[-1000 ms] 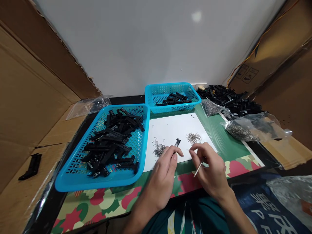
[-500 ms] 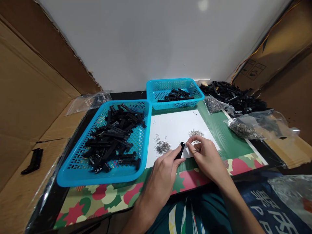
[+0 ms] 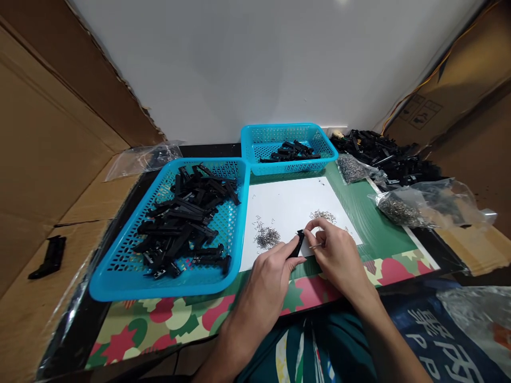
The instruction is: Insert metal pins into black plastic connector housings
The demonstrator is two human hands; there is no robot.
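A black part (image 3: 297, 245) is pinched above the white sheet (image 3: 295, 201) by the fingers of the left hand (image 3: 272, 270); those of the right hand (image 3: 338, 252), curled closed around a thin stick (image 3: 316, 246), meet its far end. The large blue basket (image 3: 159, 290) holds many black pieces (image 3: 187, 213); the smaller blue basket (image 3: 293, 169), fewer.

White sheet (image 3: 287, 205), near basket (image 3: 159, 290) at its 9 o'clock and far basket (image 3: 287, 169) at 12 bright blue, held part (image 3: 296, 249) black, mat (image 3: 367, 223) at 3 o'clock green, border (image 3: 305, 292) at 6 blotched pink, cream, green.
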